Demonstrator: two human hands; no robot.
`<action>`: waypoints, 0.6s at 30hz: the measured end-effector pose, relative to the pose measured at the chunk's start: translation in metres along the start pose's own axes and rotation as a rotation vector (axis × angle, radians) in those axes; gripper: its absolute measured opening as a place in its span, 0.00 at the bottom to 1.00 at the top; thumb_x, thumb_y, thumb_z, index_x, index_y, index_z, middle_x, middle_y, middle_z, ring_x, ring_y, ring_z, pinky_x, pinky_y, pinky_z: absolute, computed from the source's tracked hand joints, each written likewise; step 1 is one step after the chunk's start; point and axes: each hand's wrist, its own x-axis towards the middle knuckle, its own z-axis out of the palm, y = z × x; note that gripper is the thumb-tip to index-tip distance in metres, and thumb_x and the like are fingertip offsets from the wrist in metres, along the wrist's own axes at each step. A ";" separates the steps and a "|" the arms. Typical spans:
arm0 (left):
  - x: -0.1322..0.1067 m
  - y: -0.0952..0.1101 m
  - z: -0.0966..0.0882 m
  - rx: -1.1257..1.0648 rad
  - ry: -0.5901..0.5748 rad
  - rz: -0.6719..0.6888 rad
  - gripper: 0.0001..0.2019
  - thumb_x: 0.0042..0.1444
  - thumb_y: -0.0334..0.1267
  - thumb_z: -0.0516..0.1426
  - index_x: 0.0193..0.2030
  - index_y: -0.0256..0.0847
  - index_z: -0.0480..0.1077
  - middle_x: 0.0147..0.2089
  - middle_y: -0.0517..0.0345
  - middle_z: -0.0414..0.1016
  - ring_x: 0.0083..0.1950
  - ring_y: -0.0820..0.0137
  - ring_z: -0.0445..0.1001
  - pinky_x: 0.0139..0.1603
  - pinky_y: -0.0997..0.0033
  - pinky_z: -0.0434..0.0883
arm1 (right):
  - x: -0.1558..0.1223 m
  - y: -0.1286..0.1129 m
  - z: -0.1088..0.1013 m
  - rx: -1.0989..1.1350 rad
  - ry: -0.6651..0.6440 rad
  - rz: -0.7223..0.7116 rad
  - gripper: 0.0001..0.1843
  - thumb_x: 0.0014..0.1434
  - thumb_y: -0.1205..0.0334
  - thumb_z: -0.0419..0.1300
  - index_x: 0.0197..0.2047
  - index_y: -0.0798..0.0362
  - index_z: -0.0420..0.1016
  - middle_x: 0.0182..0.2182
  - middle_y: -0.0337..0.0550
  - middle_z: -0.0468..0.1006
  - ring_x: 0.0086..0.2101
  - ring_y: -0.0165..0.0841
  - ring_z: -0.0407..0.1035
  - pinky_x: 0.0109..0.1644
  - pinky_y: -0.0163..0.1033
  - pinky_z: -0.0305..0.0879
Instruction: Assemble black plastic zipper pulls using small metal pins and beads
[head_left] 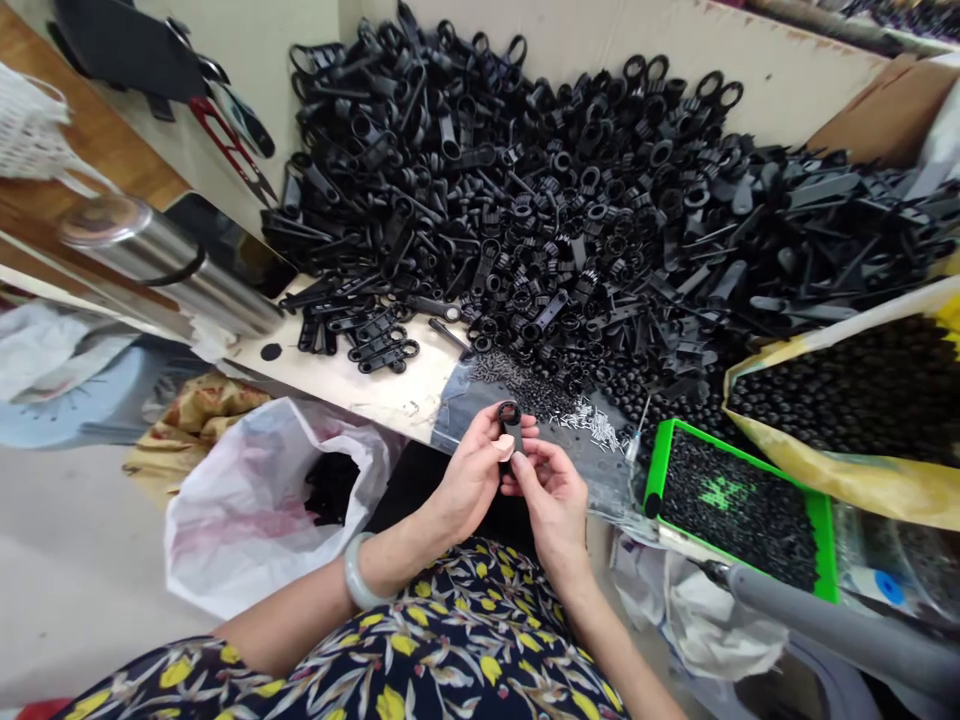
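Note:
My left hand (471, 472) and my right hand (553, 498) meet over my lap, both pinched on one small black plastic part (511, 425) with a ring at its top end. The left thumb presses on the part's middle; the right fingers grip its lower end. Just beyond the hands, a clear plastic sheet (465, 405) holds several tiny metal pins (592, 425). A huge heap of the same black ring-ended parts (570, 190) covers the table behind.
A green tray (825, 530) of small black pieces sits at right, beside a yellow bag (840, 470) of black beads. A white plastic bag (247, 510) with black parts hangs at left. A steel flask (165, 260) lies far left, a grey tool handle (832, 625) at lower right.

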 end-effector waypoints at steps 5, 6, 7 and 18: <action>0.000 -0.003 -0.002 -0.002 -0.023 0.016 0.22 0.59 0.35 0.66 0.60 0.41 0.70 0.61 0.47 0.77 0.65 0.58 0.74 0.67 0.57 0.68 | -0.004 0.000 -0.002 -0.007 0.000 -0.027 0.16 0.60 0.52 0.72 0.47 0.50 0.78 0.35 0.37 0.78 0.29 0.27 0.72 0.34 0.33 0.78; 0.000 -0.003 -0.003 -0.005 -0.025 0.014 0.23 0.59 0.35 0.66 0.60 0.41 0.70 0.61 0.47 0.78 0.66 0.57 0.73 0.68 0.57 0.67 | -0.006 0.000 -0.003 -0.012 -0.008 -0.025 0.16 0.61 0.52 0.72 0.47 0.50 0.78 0.35 0.37 0.78 0.29 0.27 0.73 0.34 0.33 0.78; 0.000 -0.003 -0.003 -0.006 -0.028 0.013 0.23 0.59 0.35 0.66 0.60 0.41 0.70 0.61 0.47 0.78 0.66 0.57 0.73 0.68 0.56 0.67 | -0.006 -0.001 -0.003 -0.013 -0.013 -0.022 0.15 0.61 0.52 0.72 0.47 0.49 0.78 0.35 0.37 0.78 0.30 0.27 0.73 0.34 0.33 0.78; -0.007 -0.010 -0.002 0.178 -0.039 0.065 0.20 0.63 0.45 0.66 0.59 0.45 0.68 0.60 0.49 0.79 0.56 0.62 0.78 0.44 0.72 0.75 | -0.009 -0.005 0.004 0.005 0.056 -0.030 0.15 0.60 0.50 0.72 0.45 0.49 0.78 0.35 0.38 0.79 0.30 0.28 0.73 0.34 0.34 0.78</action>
